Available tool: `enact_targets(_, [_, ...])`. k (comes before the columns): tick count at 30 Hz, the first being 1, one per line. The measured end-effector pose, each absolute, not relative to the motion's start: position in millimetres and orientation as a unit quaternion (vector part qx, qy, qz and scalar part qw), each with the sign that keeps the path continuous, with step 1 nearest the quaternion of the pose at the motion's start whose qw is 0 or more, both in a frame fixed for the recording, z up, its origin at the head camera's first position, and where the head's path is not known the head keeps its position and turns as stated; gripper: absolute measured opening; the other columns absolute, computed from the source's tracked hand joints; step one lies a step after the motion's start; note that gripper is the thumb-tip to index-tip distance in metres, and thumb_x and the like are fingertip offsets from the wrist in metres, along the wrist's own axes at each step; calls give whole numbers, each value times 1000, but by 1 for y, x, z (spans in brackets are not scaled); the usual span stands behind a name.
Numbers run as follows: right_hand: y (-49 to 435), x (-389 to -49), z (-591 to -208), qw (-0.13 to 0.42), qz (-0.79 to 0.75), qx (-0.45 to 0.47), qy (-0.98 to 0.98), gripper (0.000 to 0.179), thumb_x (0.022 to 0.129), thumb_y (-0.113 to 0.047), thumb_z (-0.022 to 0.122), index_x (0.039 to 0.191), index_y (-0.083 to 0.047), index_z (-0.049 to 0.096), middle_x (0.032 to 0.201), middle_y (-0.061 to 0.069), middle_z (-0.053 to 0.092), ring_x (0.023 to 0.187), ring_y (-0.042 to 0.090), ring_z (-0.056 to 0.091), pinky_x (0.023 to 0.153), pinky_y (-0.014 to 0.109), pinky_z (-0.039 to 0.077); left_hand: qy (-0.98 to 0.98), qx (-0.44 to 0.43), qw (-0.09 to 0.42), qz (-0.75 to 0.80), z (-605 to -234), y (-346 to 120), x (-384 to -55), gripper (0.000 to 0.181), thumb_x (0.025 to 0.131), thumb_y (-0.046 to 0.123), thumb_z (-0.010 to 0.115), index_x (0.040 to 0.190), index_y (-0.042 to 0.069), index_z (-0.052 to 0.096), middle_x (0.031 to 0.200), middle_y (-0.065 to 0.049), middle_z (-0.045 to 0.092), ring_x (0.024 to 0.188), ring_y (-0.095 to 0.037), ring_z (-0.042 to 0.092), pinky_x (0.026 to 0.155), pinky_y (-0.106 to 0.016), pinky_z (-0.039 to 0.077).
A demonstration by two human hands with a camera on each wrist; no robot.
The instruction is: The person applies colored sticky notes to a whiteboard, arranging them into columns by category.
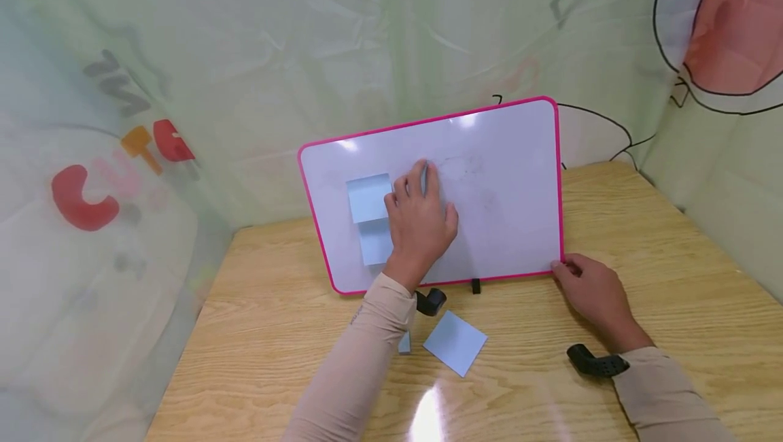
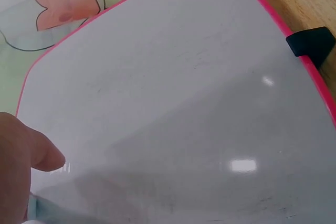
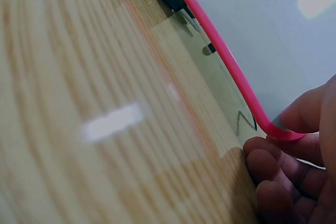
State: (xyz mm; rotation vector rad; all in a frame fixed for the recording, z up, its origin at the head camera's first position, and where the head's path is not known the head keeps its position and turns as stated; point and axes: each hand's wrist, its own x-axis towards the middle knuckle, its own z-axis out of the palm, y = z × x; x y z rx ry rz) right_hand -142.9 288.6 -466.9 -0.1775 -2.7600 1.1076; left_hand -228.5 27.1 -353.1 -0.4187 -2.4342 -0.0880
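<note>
The whiteboard (image 1: 508, 204) leans back on the counter (image 1: 257, 360), with two blue notes (image 1: 369, 197), one above the other, on its left part. Beside them the left hand (image 1: 419, 221), fingers loosely extended, presses a partly hidden blue paper (image 2: 32, 208) to the board, while the right hand (image 1: 596, 296) pinches its lower right corner. A loose blue sheet (image 1: 455, 343) lies in front.
</note>
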Motion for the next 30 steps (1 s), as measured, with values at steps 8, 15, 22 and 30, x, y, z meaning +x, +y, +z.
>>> enact_targets(8, [290, -143, -469, 83, 370, -58, -923, 47, 104, -34, 52, 120, 10, 62, 98, 23, 68, 83, 32, 57, 68, 39, 43, -929, -165, 328, -39, -350, 26, -230, 64, 93, 38, 59, 148, 10, 45, 144, -8, 39, 123, -26, 39, 87, -42, 39])
enact_targets(15, [288, -142, -468, 84, 373, -61, -922, 48, 104, -34, 51, 121, 10, 62, 101, 24, 68, 85, 33, 57, 69, 40, 44, -927, -179, 329, -8, -356, 24, -232, 67, 94, 39, 56, 151, 9, 42, 150, -7, 35, 136, -27, 28, 100, -47, 34])
enact_targets(22, [288, -142, -468, 82, 376, -66, -920, 46, 104, -33, 52, 119, 8, 63, 99, 22, 68, 84, 32, 56, 67, 38, 42, -931, -182, 317, 20, -362, 25, -231, 73, 94, 41, 55, 155, 7, 34, 159, -9, 25, 145, -31, 19, 108, -56, 25])
enact_targets(30, [291, -142, -469, 95, 368, -46, -924, 44, 105, -34, 51, 118, 6, 64, 95, 17, 68, 80, 27, 57, 66, 36, 43, -925, -186, 332, 17, -366, 25, -232, 72, 93, 39, 55, 155, 7, 35, 160, -11, 22, 146, -35, 16, 109, -67, 17])
